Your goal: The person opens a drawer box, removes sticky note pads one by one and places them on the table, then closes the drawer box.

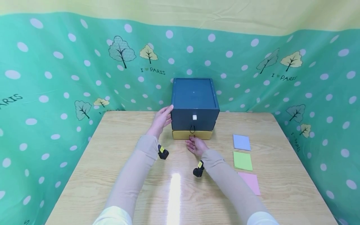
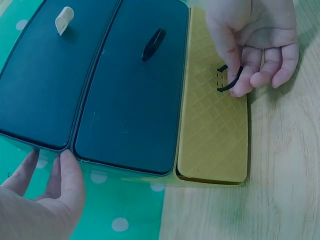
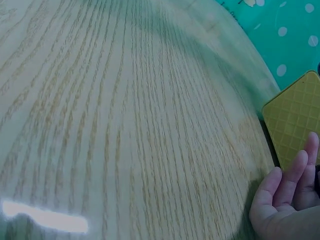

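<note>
A dark blue drawer box (image 1: 194,93) stands at the back of the table, its lowest drawer (image 1: 180,135) yellow with an embossed grid. My left hand (image 1: 161,120) touches the left side of the box with extended fingers; the left wrist view shows the fingertips at the seam between two blue drawers. At the yellow drawer's front, my right hand (image 1: 198,146) pinches the black loop pull (image 2: 226,88) between thumb and index finger. The middle drawer has another black loop (image 1: 192,129), and the top one a white tab (image 1: 194,117). In the right wrist view, the loop is mostly out of frame.
On the right of the wooden table (image 1: 112,175) lie a blue paper square (image 1: 242,142), a green one (image 1: 243,161) and a pink one (image 1: 251,182), partly behind the right forearm. A green dotted curtain (image 1: 239,72) hangs behind the box and around the sides.
</note>
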`<state>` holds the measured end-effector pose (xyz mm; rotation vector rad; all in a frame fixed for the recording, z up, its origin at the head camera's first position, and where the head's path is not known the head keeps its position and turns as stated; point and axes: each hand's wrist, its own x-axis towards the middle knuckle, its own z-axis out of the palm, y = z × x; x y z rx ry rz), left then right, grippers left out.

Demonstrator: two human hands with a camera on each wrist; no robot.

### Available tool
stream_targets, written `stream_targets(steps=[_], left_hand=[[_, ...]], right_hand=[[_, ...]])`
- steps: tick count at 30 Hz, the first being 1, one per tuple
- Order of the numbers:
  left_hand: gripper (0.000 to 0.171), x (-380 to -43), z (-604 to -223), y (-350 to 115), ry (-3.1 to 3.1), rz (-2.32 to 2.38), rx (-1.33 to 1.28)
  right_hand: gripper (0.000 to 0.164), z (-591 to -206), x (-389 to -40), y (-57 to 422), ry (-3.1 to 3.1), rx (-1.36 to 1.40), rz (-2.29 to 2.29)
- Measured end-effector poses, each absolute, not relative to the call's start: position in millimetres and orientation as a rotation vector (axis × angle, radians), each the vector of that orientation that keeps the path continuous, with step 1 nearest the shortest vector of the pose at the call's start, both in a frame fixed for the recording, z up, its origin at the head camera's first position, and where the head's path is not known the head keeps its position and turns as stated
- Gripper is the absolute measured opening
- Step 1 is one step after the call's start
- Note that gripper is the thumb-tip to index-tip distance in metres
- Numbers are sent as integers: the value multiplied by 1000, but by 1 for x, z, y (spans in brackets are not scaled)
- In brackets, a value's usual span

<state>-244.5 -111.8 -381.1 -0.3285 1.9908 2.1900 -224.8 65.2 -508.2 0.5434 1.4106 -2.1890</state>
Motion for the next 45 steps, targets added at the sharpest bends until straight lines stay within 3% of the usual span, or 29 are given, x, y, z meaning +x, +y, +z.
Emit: stream_targets(steps=[9,19,32,38,45], left_hand=[[64,-247,-377,-109,1985,2195,-324],[61,-250,-376,-111,1973,2211,-331],[66,-251,-380,-116,2012,2167,-339],[68,-247,-378,-116,2034,2123,-327],[59,-230,-371,-122,2195,2068,-216]], right_hand=[[20,-561,-257,68,1427,485,-2229],[23,-501,-218,70,1366,511,-2208],[40,-506,-205,94,1454,370,-2068],[42,-485,-200,124,1737,137,-1933],[41,-434,-191,155,2315,-144,-1534]])
